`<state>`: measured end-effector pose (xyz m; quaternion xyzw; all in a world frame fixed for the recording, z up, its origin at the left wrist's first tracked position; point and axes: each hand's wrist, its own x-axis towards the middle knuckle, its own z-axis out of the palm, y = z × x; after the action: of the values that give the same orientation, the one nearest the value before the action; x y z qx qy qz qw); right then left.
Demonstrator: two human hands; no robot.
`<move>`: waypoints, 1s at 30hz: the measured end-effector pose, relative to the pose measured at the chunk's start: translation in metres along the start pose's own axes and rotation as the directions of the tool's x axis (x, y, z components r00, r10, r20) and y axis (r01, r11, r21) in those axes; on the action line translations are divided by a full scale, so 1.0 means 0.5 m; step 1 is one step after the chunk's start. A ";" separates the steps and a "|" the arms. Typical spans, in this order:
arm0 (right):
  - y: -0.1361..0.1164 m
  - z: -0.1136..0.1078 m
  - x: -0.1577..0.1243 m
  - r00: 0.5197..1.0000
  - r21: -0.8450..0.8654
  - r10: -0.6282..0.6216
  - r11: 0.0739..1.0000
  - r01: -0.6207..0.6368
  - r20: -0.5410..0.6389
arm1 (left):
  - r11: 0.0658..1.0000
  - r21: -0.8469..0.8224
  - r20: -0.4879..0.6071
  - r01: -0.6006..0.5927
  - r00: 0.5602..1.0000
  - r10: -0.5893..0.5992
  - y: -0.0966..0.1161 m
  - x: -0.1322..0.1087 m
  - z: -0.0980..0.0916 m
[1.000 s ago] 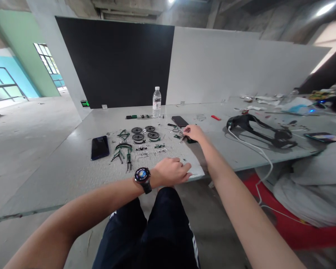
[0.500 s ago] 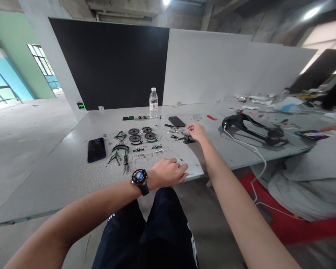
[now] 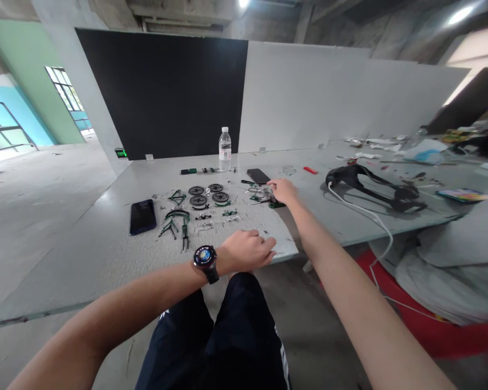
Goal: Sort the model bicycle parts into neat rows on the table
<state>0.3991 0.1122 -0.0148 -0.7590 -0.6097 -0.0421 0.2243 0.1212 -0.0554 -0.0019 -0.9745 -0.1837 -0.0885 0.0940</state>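
Note:
My left hand rests at the table's front edge on a white textured mat; its fingers are loosely bent and apart, with nothing in them. My right hand is over the small parts at the mat's right side, its fingers drawn together near a thin ring-shaped part. Whatever is between those fingertips is too small to tell. A dark green part lies just below this hand. To the left are several black spoked toy wheels, a green frame piece and a fork-shaped piece.
A phone lies left of the parts, another phone behind them. Farther back stands a water bottle. A red object and a black head-strap device with a white cable are to the right. Another person sits at the far right.
My right hand has shifted slightly, and more of the ring-shaped part shows beside it. My left hand stays resting. The whole view has moved a little.

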 end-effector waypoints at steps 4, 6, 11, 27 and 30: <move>-0.013 -0.003 0.003 0.996 -0.046 -0.009 0.999 0.013 0.086 | 1.000 -0.004 0.007 -0.001 1.000 0.001 0.000 -0.001 0.000; -0.014 -0.008 0.000 0.994 -0.061 -0.009 0.998 0.016 0.105 | 1.000 -0.006 0.008 0.000 1.000 0.000 0.001 -0.001 -0.001; -0.009 -0.019 -0.007 0.992 -0.102 -0.001 0.995 0.014 0.123 | 1.000 -0.003 0.000 -0.001 1.000 0.001 0.001 -0.001 0.000; -0.021 -0.001 0.009 0.971 -0.150 -0.114 0.978 0.148 0.209 | 1.000 0.011 -0.020 -0.015 1.000 0.015 0.000 -0.001 0.005; -0.027 -0.002 0.010 0.965 -0.128 -0.142 0.977 0.173 0.219 | 1.000 0.013 -0.025 -0.017 1.000 0.017 -0.001 -0.001 0.006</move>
<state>0.3877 0.1184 -0.0084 -0.7225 -0.6838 -0.0246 0.0990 0.1211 -0.0544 -0.0049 -0.9742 -0.1746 -0.0985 0.1033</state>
